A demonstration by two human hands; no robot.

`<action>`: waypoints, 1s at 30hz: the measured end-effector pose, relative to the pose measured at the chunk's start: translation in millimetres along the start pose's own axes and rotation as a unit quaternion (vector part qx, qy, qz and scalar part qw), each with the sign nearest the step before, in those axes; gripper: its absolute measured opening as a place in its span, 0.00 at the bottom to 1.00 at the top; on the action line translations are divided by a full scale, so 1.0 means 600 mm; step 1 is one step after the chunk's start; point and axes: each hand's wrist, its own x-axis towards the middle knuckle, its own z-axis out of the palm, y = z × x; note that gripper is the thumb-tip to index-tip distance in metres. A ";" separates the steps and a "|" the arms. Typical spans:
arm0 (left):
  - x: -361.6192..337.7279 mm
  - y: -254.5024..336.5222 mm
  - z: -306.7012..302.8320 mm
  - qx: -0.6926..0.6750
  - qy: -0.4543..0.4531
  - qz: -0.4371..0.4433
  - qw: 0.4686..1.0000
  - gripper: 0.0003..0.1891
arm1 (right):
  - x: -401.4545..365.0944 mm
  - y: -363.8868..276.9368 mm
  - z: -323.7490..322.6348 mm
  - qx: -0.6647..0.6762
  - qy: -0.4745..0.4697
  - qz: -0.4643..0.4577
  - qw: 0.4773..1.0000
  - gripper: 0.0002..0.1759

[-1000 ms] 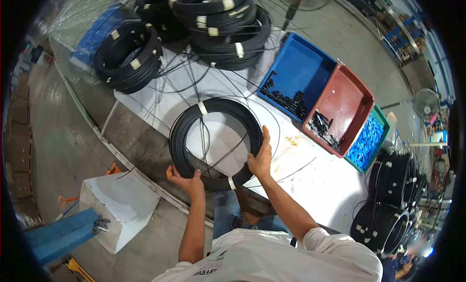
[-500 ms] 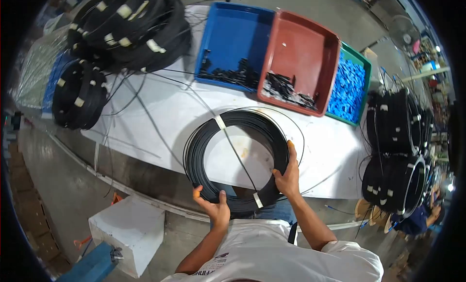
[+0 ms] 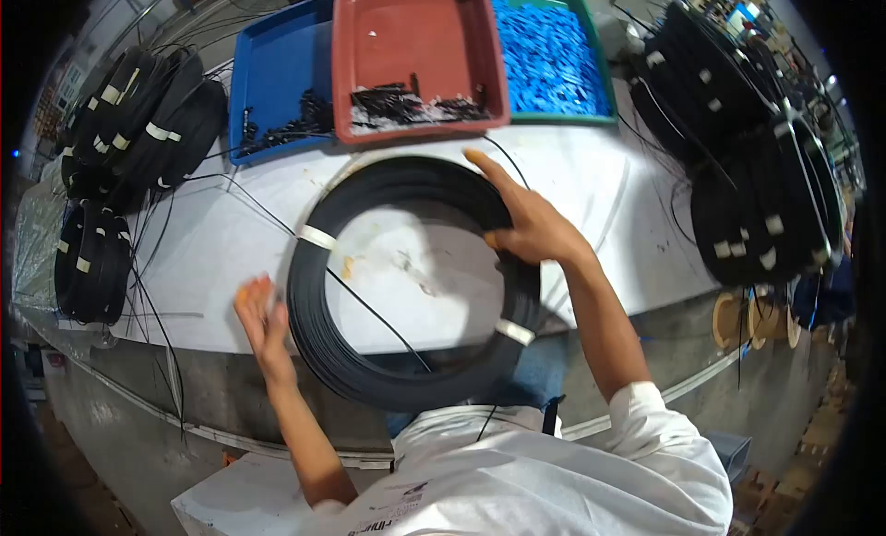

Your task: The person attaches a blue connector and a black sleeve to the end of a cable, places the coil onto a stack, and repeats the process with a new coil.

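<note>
A coil of black cable [image 3: 312, 305] lies in front of me, over the near edge of the table, its lower part close to my body. Pale tape bands wrap it on the left [image 3: 317, 238] and lower right [image 3: 515, 332]. My right hand [image 3: 535, 224] grips the coil's upper right side, thumb at the inner edge and fingers over the outer side. My left hand [image 3: 263, 324], slightly blurred, is just left of the coil, apart from it, with fingers spread and nothing in them. A loose length of cable [image 3: 374, 310] crosses the ring's middle.
At the table's back stand a blue tray [image 3: 277, 79] and a red tray [image 3: 415, 47], both with small black pieces, and a green tray [image 3: 604, 102] of blue pieces. Stacked black coils flank the table, left [image 3: 189, 130] and right [image 3: 748, 204]. A white box [image 3: 249, 499] sits below left.
My left hand has let go of the coil and moved out to the left. My right hand has shifted up along its side. The view has turned, so the trays appear farther left.
</note>
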 end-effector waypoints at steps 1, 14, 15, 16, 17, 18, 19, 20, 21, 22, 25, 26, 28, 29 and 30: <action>0.025 0.005 0.018 0.016 -0.021 0.018 0.999 0.42 | -0.006 -0.008 -0.003 0.019 -0.011 0.022 1.000 0.56; 0.026 0.008 0.062 -0.086 -0.118 -0.010 0.989 0.41 | -0.278 0.048 0.118 0.064 0.347 0.095 0.931 0.61; 0.021 0.006 0.065 -0.077 -0.106 -0.012 0.991 0.40 | -0.276 0.048 0.114 0.067 0.350 0.097 0.929 0.61; 0.011 0.008 0.070 -0.074 -0.109 -0.014 0.991 0.40 | -0.267 0.043 0.104 0.099 0.326 0.084 0.936 0.64; -0.003 0.006 0.075 -0.078 -0.096 -0.014 0.992 0.39 | -0.256 0.039 0.094 0.130 0.299 0.071 0.943 0.68; -0.018 0.007 0.081 -0.083 -0.080 -0.014 0.993 0.38 | -0.241 0.038 0.084 0.134 0.276 0.079 0.948 0.70; -0.034 0.014 0.091 -0.083 -0.077 -0.016 0.993 0.38 | -0.227 0.046 0.080 0.112 0.269 0.084 0.953 0.70; -0.054 0.022 0.102 -0.089 -0.054 -0.022 0.994 0.37 | -0.214 0.053 0.070 0.124 0.264 0.081 0.953 0.69; -0.076 0.029 0.113 -0.096 -0.027 -0.029 0.995 0.36 | -0.204 0.061 0.062 0.134 0.256 0.077 0.954 0.68; -0.096 0.035 0.126 -0.092 -0.005 -0.025 0.995 0.34 | -0.196 0.061 0.056 0.116 0.279 0.058 0.952 0.65; -0.138 0.016 0.145 -0.071 0.009 0.014 0.997 0.29 | -0.196 0.082 0.021 0.086 0.232 0.086 0.965 0.58; -0.148 0.017 0.150 -0.066 0.000 0.024 0.998 0.27 | -0.202 0.084 0.009 0.046 0.233 0.096 0.967 0.55; -0.159 0.004 0.146 -0.048 -0.004 0.057 0.997 0.25 | -0.226 0.066 -0.006 0.097 0.250 0.111 0.957 0.47; -0.161 -0.001 0.146 -0.031 -0.002 0.102 0.994 0.24 | -0.238 0.061 -0.015 0.121 0.257 0.126 0.951 0.43; -0.163 0.003 0.140 0.072 0.014 0.166 0.983 0.24 | -0.256 0.068 -0.018 0.116 0.264 0.136 0.948 0.43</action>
